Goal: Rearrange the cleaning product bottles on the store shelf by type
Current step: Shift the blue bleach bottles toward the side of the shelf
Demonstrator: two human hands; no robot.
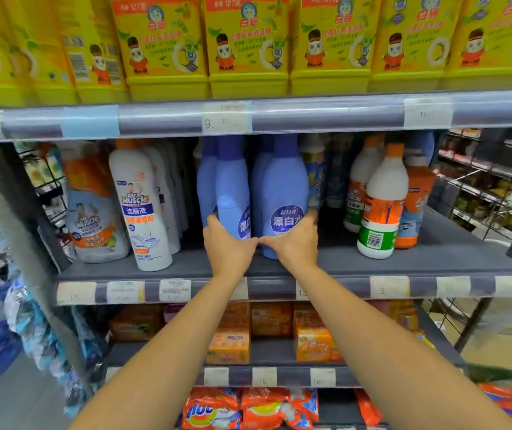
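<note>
Two blue bleach bottles stand side by side at the middle of the grey shelf [372, 262]. My left hand [228, 246] grips the base of the left blue bottle [233, 187]. My right hand [293, 243] grips the base of the right blue bottle [285, 187]; the two thumbs touch between them. More blue bottles stand behind. A white Mr Muscle bottle [141, 209] leans at the left beside a refill pouch [93, 221]. White bottles with orange caps [383, 203] stand at the right.
Yellow detergent jugs [245, 45] fill the shelf above. Orange soap boxes [229, 344] lie on the shelf below, washing-powder bags [248, 409] lower still. A wire rack [490, 187] stands at the right. Price tags line the shelf edges.
</note>
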